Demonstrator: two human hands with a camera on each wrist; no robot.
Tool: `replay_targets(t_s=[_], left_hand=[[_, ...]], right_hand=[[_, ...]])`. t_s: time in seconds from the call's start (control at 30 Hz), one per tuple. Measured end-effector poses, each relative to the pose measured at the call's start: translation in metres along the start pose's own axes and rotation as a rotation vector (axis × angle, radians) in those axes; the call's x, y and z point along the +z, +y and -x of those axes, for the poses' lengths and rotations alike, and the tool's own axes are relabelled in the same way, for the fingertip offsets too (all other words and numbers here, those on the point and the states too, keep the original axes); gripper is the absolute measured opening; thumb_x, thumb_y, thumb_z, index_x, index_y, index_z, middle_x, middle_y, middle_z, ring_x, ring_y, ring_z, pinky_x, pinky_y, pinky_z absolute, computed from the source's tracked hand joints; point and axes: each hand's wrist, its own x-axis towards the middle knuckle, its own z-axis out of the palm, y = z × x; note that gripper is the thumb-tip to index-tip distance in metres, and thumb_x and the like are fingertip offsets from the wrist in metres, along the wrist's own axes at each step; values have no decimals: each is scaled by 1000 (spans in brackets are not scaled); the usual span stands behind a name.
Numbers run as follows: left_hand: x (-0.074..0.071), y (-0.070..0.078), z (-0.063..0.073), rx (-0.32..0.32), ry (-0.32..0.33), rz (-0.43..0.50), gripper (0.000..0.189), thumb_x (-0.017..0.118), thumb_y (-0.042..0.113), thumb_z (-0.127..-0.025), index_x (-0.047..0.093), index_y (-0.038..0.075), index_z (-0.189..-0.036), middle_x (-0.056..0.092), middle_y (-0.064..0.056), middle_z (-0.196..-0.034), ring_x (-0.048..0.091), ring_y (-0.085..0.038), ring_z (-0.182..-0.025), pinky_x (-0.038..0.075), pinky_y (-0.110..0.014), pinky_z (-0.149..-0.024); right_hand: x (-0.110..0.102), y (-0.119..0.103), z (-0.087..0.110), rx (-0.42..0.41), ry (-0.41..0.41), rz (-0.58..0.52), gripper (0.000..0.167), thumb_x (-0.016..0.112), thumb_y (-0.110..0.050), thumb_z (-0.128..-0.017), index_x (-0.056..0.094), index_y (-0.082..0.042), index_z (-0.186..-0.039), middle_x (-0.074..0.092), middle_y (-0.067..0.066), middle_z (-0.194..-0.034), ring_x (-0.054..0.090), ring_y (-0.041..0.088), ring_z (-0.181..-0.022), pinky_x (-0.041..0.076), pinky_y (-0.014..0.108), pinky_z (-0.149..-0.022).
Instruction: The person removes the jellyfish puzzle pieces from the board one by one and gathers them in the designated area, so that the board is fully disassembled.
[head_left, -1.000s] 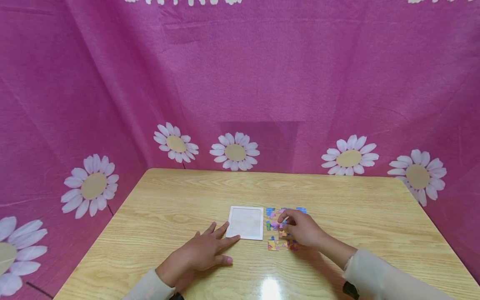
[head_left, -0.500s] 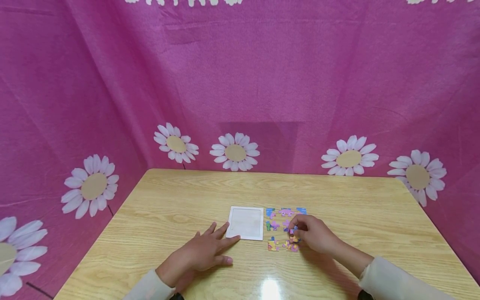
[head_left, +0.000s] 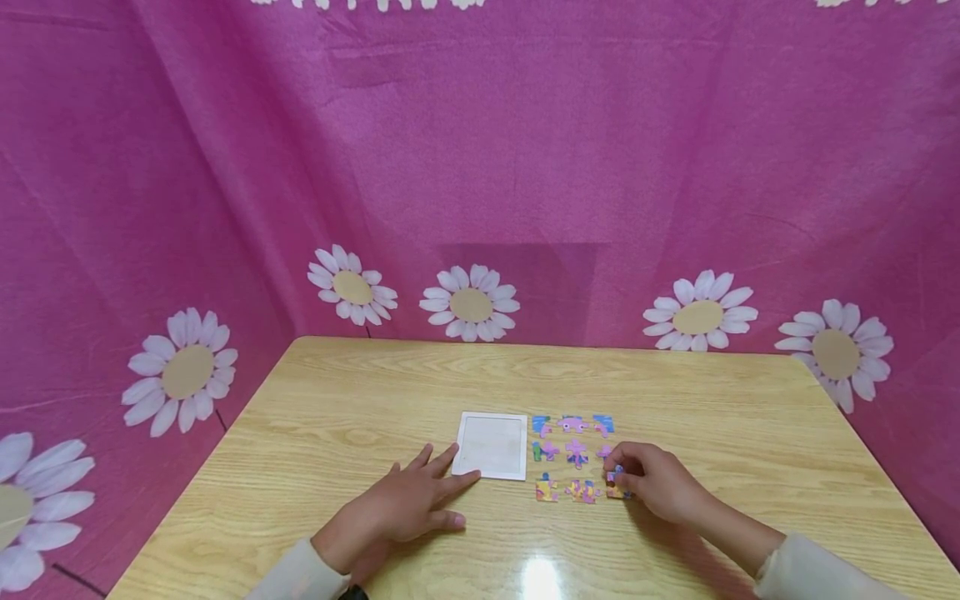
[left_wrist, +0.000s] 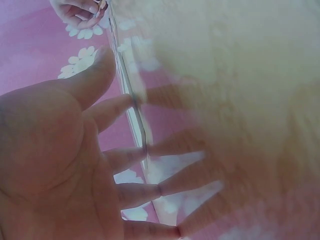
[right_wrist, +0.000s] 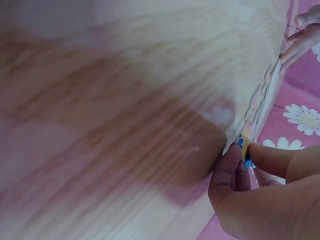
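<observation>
My right hand (head_left: 663,483) pinches a small jigsaw piece (head_left: 617,487) between thumb and fingers, at the near right corner of a spread of pieces. In the right wrist view this jigsaw piece (right_wrist: 244,142) shows yellow and blue, standing tilted in the pinch close over the table. My left hand (head_left: 408,502) lies spread with straight fingers, its fingertips at the lower left corner of a square white puzzle tray (head_left: 521,446). Rows of loose jigsaw pieces, such as a pink and purple middle one (head_left: 576,451), lie right of the tray with gaps between them.
The wooden table (head_left: 360,392) is glossy and reflects light near its front edge. A pink curtain (head_left: 525,167) with daisies hangs behind and at the sides. A yellow-pink jigsaw piece (head_left: 582,492) lies just left of the held one.
My right hand has moved right and toward me with a jigsaw piece, from the middle of the spread to its near right corner, uncovering the middle pieces. The left hand has stayed put.
</observation>
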Motion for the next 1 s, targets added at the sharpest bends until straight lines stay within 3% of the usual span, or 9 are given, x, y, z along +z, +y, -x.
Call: replay_targets(t_s=[0.57, 1.0], left_hand=[[-2, 1, 1, 20, 15, -12, 66, 59, 62, -96, 43, 41, -157, 23, -11, -171, 20, -50, -153, 28, -83, -103], [-2, 2, 1, 12, 4, -7, 67, 58, 63, -96, 43, 41, -157, 24, -10, -171, 20, -50, -153, 28, -82, -103]], right_hand=[[5, 9, 5, -97, 32, 97, 14, 70, 2, -94, 69, -12, -92, 60, 0, -92, 56, 7, -78, 48, 26, -65], [9, 12, 5, -96, 58, 113, 17, 71, 4, -92, 70, -12, -92, 59, 0, -93, 57, 8, -79, 48, 25, -65]])
